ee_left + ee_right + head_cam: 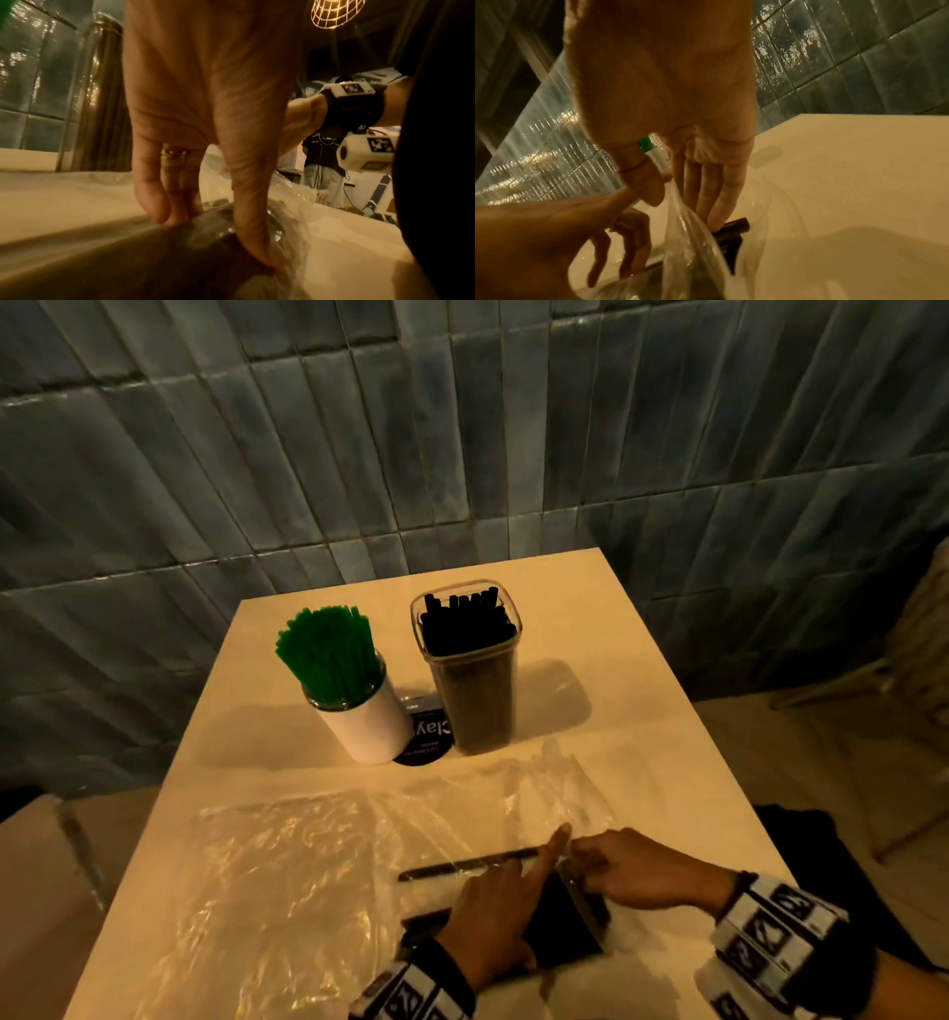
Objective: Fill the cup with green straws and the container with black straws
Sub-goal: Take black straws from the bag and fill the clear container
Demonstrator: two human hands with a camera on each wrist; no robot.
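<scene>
**Clear plastic held at the near edge of the table**

Clear plastic of a bag (pixel 575 819) is pinched between the thumb and forefinger of the right hand (pixel 634 870), while the other fingers (pixel 716 194) are laid out straight on the black straws (pixel 560 922) that lie in the bag's mouth. The same bundle is pressed down through the plastic by the left hand (pixel 493 911), its fingers (pixel 164 194) curved over the top and its forefinger stretched out toward the right hand. One black straw (pixel 462 865) is seen lying apart, just beyond the bundle. A second, flattened bag (pixel 287 875) is spread to the left on the pale table (pixel 642 711). Farther back, a white cup (pixel 367 726) is packed with green straws (pixel 326 654), and just right of it a clear container (pixel 475 695) is filled with upright black straws. A black round label (pixel 426 737) lies between them.
</scene>
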